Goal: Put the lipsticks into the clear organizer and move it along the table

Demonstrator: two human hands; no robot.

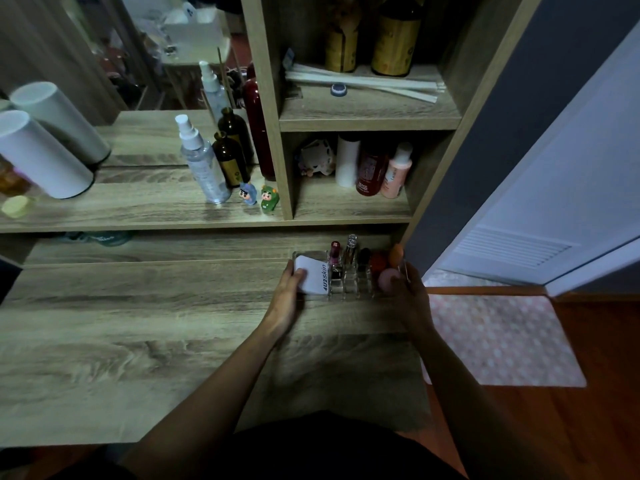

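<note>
Now both hands bracket the clear organizer (349, 275), which sits on the desk (138, 323) at its far right end, just below the shelf unit (349, 213). Left hand (289, 296) presses on the organizer's left end, fingers over a white packet (313, 275); right hand (410, 289) wraps its right end beside the sponges (388, 271). Two lipsticks (335, 256) stand upright in its slots. Likely rigid, light, slick plastic; contents could topple, so hold low on both end walls and slide.
</note>
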